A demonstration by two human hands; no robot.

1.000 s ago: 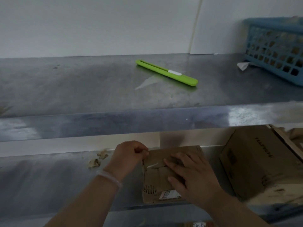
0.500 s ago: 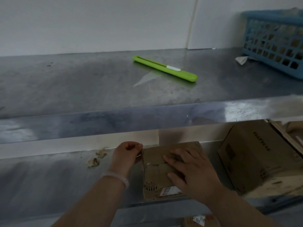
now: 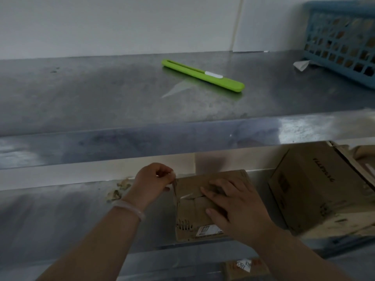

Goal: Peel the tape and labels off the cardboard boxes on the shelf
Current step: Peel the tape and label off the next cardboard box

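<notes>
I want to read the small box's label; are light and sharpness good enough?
Head view: dim overall; glare on the upper shelf's front lip; the small box under the right hand lies in shade, label too soft to read; tape pinched by the left hand barely shows; the larger box smears at its lower edge.

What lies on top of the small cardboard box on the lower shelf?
The right hand rests flat on the box. The left hand pinches tape at its left edge. A label shows near the front, partly covered by the right hand.
</notes>
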